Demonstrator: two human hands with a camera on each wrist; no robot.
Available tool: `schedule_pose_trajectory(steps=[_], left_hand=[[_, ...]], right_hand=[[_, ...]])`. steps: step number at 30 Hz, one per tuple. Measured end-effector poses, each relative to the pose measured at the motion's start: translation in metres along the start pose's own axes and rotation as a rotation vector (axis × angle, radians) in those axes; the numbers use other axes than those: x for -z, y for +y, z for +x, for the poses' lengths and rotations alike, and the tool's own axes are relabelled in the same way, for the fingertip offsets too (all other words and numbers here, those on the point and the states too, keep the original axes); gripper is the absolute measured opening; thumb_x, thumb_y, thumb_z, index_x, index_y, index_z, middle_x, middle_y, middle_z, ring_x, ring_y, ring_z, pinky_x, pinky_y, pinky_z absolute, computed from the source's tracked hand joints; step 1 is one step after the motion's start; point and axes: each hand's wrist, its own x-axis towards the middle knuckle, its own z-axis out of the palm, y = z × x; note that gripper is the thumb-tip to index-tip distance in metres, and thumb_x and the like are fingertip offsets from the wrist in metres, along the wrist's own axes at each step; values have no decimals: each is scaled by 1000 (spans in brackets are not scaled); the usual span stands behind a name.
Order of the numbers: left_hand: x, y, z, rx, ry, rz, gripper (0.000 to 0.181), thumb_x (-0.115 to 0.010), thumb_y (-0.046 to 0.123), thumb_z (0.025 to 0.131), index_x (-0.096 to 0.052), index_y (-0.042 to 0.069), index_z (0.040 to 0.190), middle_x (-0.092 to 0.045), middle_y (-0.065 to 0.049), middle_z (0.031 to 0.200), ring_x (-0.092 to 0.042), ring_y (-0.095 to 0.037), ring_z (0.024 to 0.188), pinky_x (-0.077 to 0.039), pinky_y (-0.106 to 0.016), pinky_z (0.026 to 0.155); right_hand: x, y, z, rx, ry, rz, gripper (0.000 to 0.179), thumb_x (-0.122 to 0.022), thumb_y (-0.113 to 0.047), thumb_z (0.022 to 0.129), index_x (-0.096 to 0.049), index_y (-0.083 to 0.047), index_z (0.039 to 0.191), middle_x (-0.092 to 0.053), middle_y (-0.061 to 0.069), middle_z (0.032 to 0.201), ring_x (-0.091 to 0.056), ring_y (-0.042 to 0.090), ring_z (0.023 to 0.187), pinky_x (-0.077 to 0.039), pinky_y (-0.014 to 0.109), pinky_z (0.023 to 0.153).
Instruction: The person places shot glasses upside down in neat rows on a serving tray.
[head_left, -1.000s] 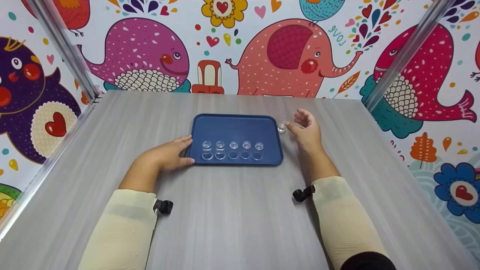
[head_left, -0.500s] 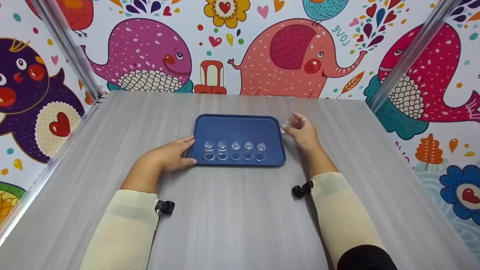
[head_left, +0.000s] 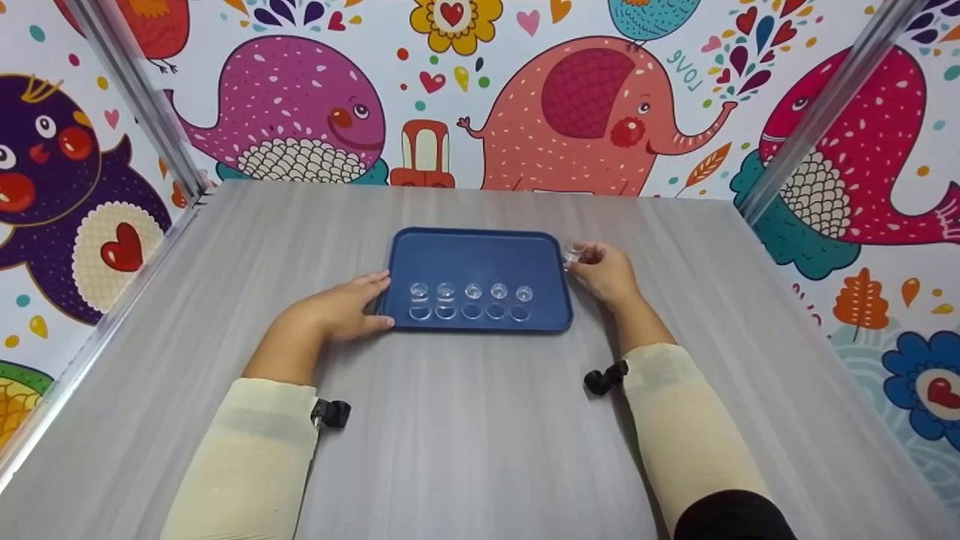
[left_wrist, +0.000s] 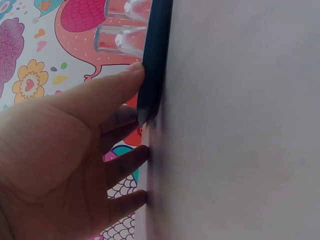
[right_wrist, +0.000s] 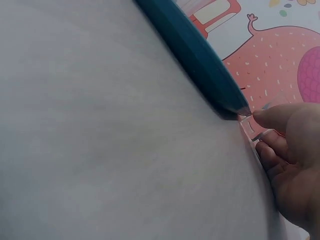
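Note:
My left hand (head_left: 346,307) rests at the left edge of a blue tray (head_left: 480,253), thumb near the front left corner. In the left wrist view its thumb touches the tray's rim (left_wrist: 156,55) and the other fingers reach out fairly straight to the tabletop. Just outside the tray's right edge, my right hand (head_left: 606,276) pinches a small clear shot glass (head_left: 573,252) between thumb and fingers. The right wrist view has this shot glass (right_wrist: 253,129) close to the tray's corner, partly hidden by the fingers. Several matching shot glasses (head_left: 472,292) stand in a row on the tray's front half.
The tray lies on a grey wood-grain table (head_left: 465,420). Behind it rises a wall panel (head_left: 517,90) printed with cartoon animals, flanked by metal posts (head_left: 135,97) at the corners. Small black cameras (head_left: 331,413) sit on both wrists.
My right hand has closed its fingers round the shot glass beside the tray, after reaching toward it with fingers spread. The left hand and the row on the tray have stayed put.

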Motion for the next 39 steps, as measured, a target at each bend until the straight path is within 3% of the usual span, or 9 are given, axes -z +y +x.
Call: schedule_pose_trajectory(steps=[4, 11, 19, 29, 34, 39], left_hand=[[0, 0, 0, -1, 3, -2, 84, -65, 37, 107, -23, 1, 169, -15, -14, 182, -16, -43, 167, -16, -59, 137], [-1, 0, 0, 0, 4, 1, 84, -65, 39, 107, -24, 2, 170, -15, -13, 182, -16, -42, 167, -16, -59, 137], [0, 1, -1, 3, 10, 3, 83, -65, 38, 107, -25, 1, 169, -17, -15, 181, -17, -43, 167, -16, -60, 137], [-1, 0, 0, -1, 10, 8, 82, -64, 38, 107, -25, 1, 169, -17, -15, 181, -17, -43, 167, -17, -60, 137], [0, 0, -1, 5, 10, 6, 82, -64, 38, 107, -25, 2, 169, -17, -15, 181, -17, -43, 167, -17, -60, 137], [0, 2, -1, 9, 10, 0, 82, -65, 39, 107, -25, 2, 169, -17, -14, 181, -17, -43, 167, -17, -60, 137]], right_hand=[[0, 0, -1, -15, 7, -2, 36, -80, -14, 95, -74, -5, 129, -73, 14, 118, -65, 22, 107, -54, 21, 85], [1, -3, -7, -24, 23, 59, 33, -79, -13, 96, -74, -6, 127, -74, 13, 117, -68, 19, 106, -57, 17, 82], [8, -18, -24, 21, 16, 172, 37, -83, -15, 92, -72, -2, 125, -72, 6, 105, -72, 13, 88, -67, 28, 74], [33, -35, -54, 94, -65, 189, 39, -84, -22, 94, -69, -5, 125, -77, 2, 107, -72, 21, 101, -62, 19, 85], [29, -43, -58, 111, -113, 234, 38, -82, -20, 96, -67, -3, 126, -80, 6, 111, -76, 19, 101, -65, 22, 89], [25, -49, -62, 146, -138, 208, 35, -81, -22, 97, -70, -10, 128, -79, 7, 112, -73, 18, 100, -64, 20, 87]])
